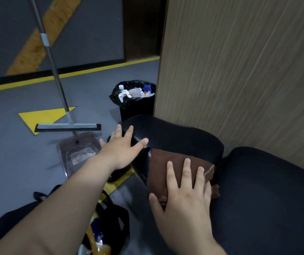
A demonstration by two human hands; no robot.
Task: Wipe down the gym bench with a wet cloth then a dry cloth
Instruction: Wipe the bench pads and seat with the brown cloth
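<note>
Pressing flat with fingers straight, the right hand (185, 192) held a folded brown microfibre cloth (175, 162) against the black padded vinyl gym bench (175, 137), on the side of its nearer pad. The left hand (121, 146), fingers spread and relaxed, rested on the pad's far end, beside a black lined waste bin (136, 107).

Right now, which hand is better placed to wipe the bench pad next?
Right. The right hand lies flat on the brown cloth on the black bench pad; the left hand rests bare on the pad's end.
</note>
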